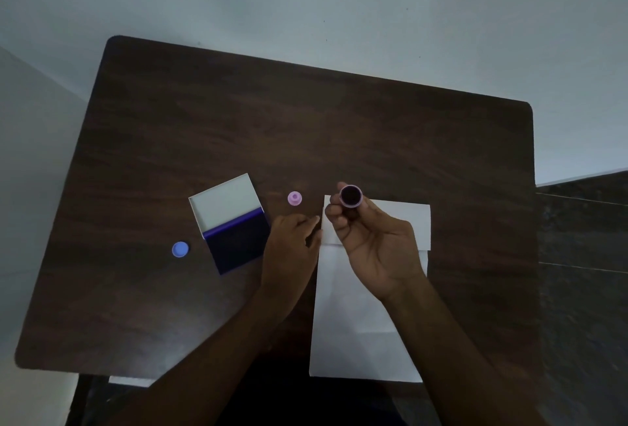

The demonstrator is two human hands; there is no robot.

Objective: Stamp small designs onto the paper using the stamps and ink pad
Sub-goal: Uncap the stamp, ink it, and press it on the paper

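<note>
My right hand (370,242) holds a small round pink stamp (351,195) above the top of the white paper (367,334), its dark inked face turned up toward me. My left hand (292,245) rests flat on the table at the paper's left edge, fingertips touching the paper. The ink pad (234,242) lies open to the left, its white lid folded back and its dark blue pad exposed. A pink stamp cap (294,198) sits between the ink pad and the paper. A blue round stamp (180,249) lies further left.
Everything sits on a dark wooden table (306,126) pushed against a pale wall. A dark tiled floor shows past the table's right edge.
</note>
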